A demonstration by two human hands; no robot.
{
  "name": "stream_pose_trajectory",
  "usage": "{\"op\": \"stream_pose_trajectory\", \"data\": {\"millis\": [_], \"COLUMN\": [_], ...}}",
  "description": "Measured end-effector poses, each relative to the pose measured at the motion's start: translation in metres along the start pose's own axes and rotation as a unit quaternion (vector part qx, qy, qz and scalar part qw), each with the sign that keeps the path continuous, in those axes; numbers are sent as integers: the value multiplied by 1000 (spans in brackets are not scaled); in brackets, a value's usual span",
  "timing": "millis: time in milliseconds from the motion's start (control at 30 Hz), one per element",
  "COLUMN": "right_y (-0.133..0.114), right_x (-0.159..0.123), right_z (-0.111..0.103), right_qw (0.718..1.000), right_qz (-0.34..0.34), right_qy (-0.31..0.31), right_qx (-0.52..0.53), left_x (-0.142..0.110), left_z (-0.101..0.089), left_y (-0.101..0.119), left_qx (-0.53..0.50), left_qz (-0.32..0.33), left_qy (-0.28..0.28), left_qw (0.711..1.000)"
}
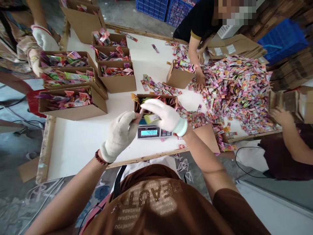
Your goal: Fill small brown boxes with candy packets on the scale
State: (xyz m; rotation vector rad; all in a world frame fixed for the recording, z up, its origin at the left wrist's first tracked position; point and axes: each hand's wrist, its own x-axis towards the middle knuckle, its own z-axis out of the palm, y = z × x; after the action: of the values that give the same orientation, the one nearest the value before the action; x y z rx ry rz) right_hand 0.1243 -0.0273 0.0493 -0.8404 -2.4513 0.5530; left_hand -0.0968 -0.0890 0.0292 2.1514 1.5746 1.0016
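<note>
My left hand (119, 133), in a white knit glove with bare fingertips, is closed in front of the scale; what lies between its fingers is too small to make out. My right hand (166, 117), gloved in white with a pale green cuff, is bent over a small green packet (151, 118), blurred by motion, and its fingers reach toward the left fingertips. Just behind both hands, an open cardboard box (137, 106) full of colourful packets rests on a digital scale (155, 132), whose display reads about 4088. My right hand hides part of that box.
Filled boxes (73, 111) stand in rows at the left of the white table (80, 143). A large packet heap (234, 88) covers the right side. Across the table, a co-worker's hand (200, 78) is beside another filled box (179, 78). A tilted box (205, 137) lies near the front edge.
</note>
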Motion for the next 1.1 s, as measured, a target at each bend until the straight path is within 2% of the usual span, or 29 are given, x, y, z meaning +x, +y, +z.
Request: {"op": "stream_pose_trajectory", "data": {"millis": [100,200,267,367,433,500,567,633,733,833,900,967,1033,1100], "right_y": [-12,-15,-10,2,10,14,17,22,35,51,58,62,64,65], "right_x": [7,-4,-22,-53,-66,-70,-65,-53,-29,-6,3,3,-4,-16], "right_z": [5,-19,-43,-71,-78,-76,-69,-58,-34,-8,2,4,-2,-13], "right_qw": [999,997,991,967,955,954,954,958,957,933,926,926,929,943], "right_qz": [-28,21,74,166,197,197,196,205,236,278,287,285,277,271], "right_qy": [-31,6,79,188,219,221,202,148,-2,-119,-140,-145,-143,-103], "right_qx": [-27,-74,-76,-35,-26,-56,-103,-136,-169,-196,-201,-203,-199,-164], "left_x": [5,6,3,-12,-27,-40,-50,-52,-48,-42,-40,-40,-38,-34], "left_z": [-14,-27,-32,-32,-29,-26,-24,-24,-23,-22,-20,-17,-14,-10], "left_y": [27,37,28,0,-20,-36,-44,-45,-36,-25,-20,-17,-15,-13], "left_qx": [-37,-76,-101,-104,-94,-84,-74,-69,-69,-79,-80,-77,-78,-83], "left_qz": [9,-21,-44,-90,-128,-158,-173,-166,-145,-114,-88,-68,-52,-35], "left_qy": [-6,18,33,41,35,25,14,11,8,12,17,19,19,5], "left_qw": [999,997,993,990,987,983,982,984,987,990,993,995,995,996]}}
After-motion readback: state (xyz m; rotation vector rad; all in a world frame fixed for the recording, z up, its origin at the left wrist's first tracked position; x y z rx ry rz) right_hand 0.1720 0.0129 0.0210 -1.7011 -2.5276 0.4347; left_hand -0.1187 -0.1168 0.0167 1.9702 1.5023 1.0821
